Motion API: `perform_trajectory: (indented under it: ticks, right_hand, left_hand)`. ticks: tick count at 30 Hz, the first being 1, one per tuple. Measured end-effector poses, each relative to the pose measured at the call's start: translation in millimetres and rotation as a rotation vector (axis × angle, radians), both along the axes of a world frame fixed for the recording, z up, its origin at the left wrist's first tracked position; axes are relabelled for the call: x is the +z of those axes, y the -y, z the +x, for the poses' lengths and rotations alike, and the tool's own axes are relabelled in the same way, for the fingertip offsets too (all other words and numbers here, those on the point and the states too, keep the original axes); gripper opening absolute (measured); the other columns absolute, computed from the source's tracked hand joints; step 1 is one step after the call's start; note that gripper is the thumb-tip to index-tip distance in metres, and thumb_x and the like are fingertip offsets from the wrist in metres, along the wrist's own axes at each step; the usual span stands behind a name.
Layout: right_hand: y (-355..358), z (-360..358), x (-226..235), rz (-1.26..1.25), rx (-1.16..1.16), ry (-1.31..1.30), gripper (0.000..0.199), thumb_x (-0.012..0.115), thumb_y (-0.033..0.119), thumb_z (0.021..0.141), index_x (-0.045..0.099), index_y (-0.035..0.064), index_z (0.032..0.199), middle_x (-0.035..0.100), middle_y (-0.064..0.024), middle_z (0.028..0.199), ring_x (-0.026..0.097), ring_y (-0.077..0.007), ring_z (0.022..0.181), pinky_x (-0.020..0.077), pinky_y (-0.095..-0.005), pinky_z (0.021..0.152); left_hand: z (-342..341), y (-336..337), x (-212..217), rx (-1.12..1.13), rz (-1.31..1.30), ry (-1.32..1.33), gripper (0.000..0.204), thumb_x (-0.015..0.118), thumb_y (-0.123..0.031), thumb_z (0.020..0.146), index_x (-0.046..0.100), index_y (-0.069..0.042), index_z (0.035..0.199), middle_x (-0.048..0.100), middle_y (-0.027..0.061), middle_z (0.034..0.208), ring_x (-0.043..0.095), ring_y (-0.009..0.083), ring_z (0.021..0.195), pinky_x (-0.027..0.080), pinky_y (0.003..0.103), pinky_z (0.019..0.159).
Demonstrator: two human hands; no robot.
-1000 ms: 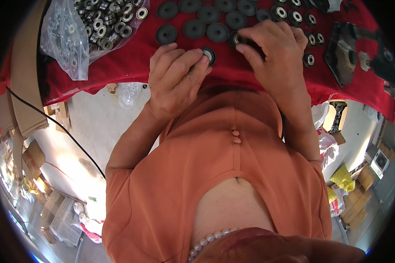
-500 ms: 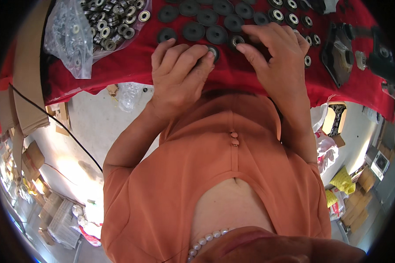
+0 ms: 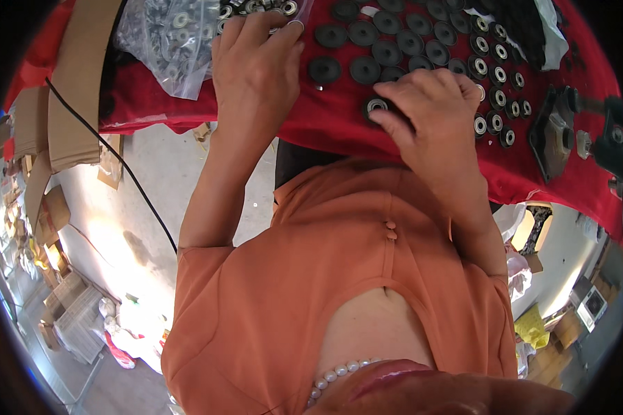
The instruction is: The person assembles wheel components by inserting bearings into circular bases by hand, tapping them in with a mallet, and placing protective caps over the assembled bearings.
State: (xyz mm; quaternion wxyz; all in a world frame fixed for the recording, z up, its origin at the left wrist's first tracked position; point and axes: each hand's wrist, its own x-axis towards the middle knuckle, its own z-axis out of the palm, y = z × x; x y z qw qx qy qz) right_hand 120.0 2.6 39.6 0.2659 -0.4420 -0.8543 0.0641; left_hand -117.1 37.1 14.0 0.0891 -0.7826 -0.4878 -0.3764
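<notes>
My right hand [image 3: 432, 114] is closed near the front edge of the table, thumb and fingers around a black disc with a metal ball bearing [image 3: 376, 106] at its centre. Further left, my left hand [image 3: 256, 66] reaches over the heap of loose bearings [image 3: 289, 7] by the plastic bag. Its fingers are curled down, and one bearing [image 3: 296, 25] shows at the fingertips; the thumb's grip is partly hidden. Between and beyond my hands lie several black discs [image 3: 365, 68] in loose rows.
A clear plastic bag [image 3: 169, 45] lies at the far left on the red cloth [image 3: 325, 128]. Several discs fitted with bearings [image 3: 498, 75] lie beyond my right hand. A dark metal fixture [image 3: 555, 135] stands at the right. A black cable [image 3: 111, 152] hangs at the left.
My left hand has left the disc at the front edge and moved left and away to the bearings. The right hand stays at a disc. The whole view has shifted.
</notes>
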Motion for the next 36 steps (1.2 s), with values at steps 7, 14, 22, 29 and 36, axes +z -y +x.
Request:
perform_trajectory:
  ticks: [7,14,22,29,36]
  right_hand:
    - [8,-4,-7,-0.028,-0.034,0.021,0.028,0.083,0.017,0.071,0.073,0.0098,0.097,0.060,-0.0026,0.090,0.056,-0.0242,0.093,0.0368,-0.0449,0.094]
    - [1,-8,-14,0.033,-0.054,-0.024,0.025,0.083,0.017,0.070,0.072,0.0093,0.091,0.060,-0.0026,0.089,0.056,-0.0243,0.094,0.0355,-0.0445,0.095]
    - [-17,-27,-20,0.094,-0.043,-0.012,0.024,0.082,0.021,0.071,0.072,0.0110,0.090,0.061,-0.0008,0.088,0.057,-0.0223,0.096,0.0336,-0.0450,0.097]
    - [-11,-13,-9,0.094,-0.139,-0.034,0.026,0.080,0.022,0.077,0.074,0.0138,0.101,0.062,0.0003,0.089,0.057,-0.0216,0.095,0.0337,-0.0437,0.095]
    - [6,14,-13,0.075,-0.117,-0.097,0.027,0.080,0.022,0.079,0.074,0.0116,0.103,0.064,-0.0010,0.088,0.058,-0.0212,0.087,0.0347,-0.0406,0.091]
  left_hand:
    - [2,-16,-5,0.134,-0.061,-0.208,0.022,0.079,-0.016,0.080,0.074,-0.007,0.099,0.065,0.0059,0.098,0.062,0.0288,0.093,0.046,0.042,0.080]
    - [4,-8,0,0.071,-0.123,-0.231,0.020,0.079,-0.018,0.081,0.073,-0.007,0.096,0.066,0.0050,0.099,0.061,0.0260,0.095,0.043,0.038,0.083]
    - [6,7,1,0.000,-0.070,-0.069,0.021,0.081,-0.015,0.075,0.071,-0.007,0.092,0.065,0.0040,0.100,0.059,0.0256,0.093,0.041,0.040,0.082]
    - [11,19,-4,-0.064,-0.078,0.007,0.025,0.082,-0.014,0.074,0.069,-0.007,0.094,0.064,0.0040,0.100,0.059,0.0267,0.094,0.041,0.040,0.085]
    - [22,21,-7,-0.076,-0.124,-0.014,0.025,0.083,-0.013,0.076,0.072,-0.007,0.097,0.066,0.0051,0.098,0.059,0.0247,0.088,0.041,0.037,0.079]
